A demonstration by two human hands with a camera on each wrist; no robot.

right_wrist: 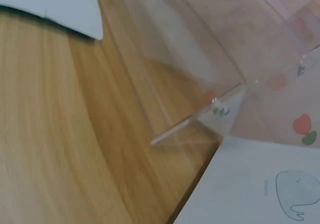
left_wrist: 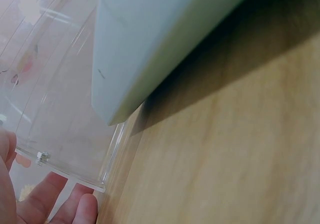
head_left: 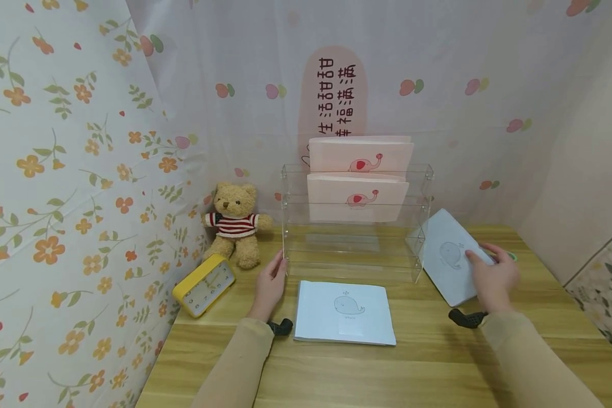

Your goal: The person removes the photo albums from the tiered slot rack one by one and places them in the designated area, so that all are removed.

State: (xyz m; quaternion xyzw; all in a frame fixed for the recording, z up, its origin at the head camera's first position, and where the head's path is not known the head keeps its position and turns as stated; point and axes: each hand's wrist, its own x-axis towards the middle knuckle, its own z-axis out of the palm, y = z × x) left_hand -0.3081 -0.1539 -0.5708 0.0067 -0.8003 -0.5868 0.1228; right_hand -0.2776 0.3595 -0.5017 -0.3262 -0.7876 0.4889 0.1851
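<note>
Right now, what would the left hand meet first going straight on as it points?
Probably the clear tiered rack's left side panel; the fingers of the left hand seem to touch it.

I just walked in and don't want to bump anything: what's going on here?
Someone has their left hand touching the left side of a clear rack. Their right hand holds a tilted whale booklet just right of it. Two pink booklets stand in the rack, one behind the other, and a second whale booklet lies flat on the table in front. A bear and a yellow clock are off to the left.
</note>
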